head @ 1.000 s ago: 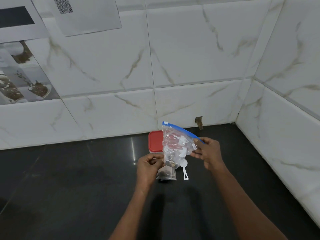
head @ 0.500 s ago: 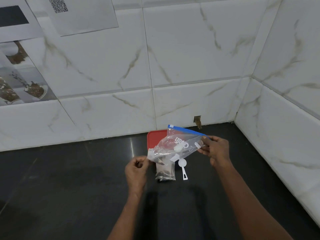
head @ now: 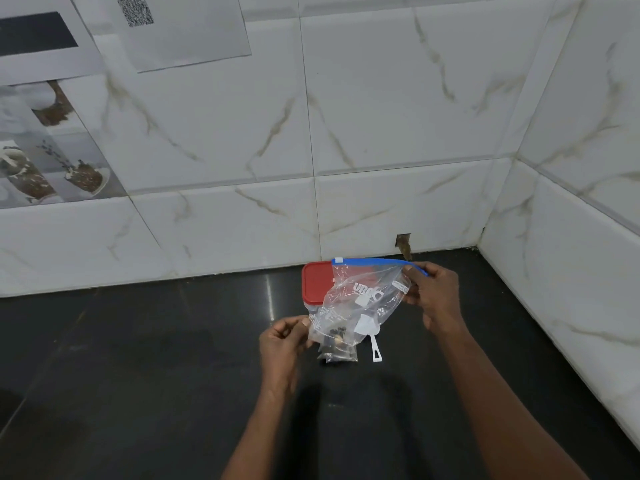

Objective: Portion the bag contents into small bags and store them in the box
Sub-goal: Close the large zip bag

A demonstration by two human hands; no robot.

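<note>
A clear zip bag [head: 360, 299] with a blue seal strip hangs slanted above the counter, holding white pieces and dark bits. My right hand [head: 433, 292] pinches its top right corner at the seal. My left hand [head: 285, 337], fingers curled, pinches the bag's lower left edge. A box with a red lid [head: 317, 282] stands shut behind the bag, against the wall. A small bag with dark contents [head: 337, 355] lies on the counter below the zip bag. A white scoop [head: 375, 351] lies just right of it.
The black counter [head: 138, 358] runs to white marble-tiled walls at the back and right, meeting in a corner at the far right. A small hole [head: 403, 242] shows in the back wall behind the box. Papers hang on the wall at upper left.
The zip bag has gone from upright to slanted. My right hand has carried its top to the right, and my left hand has shifted left and down to the lower edge.
</note>
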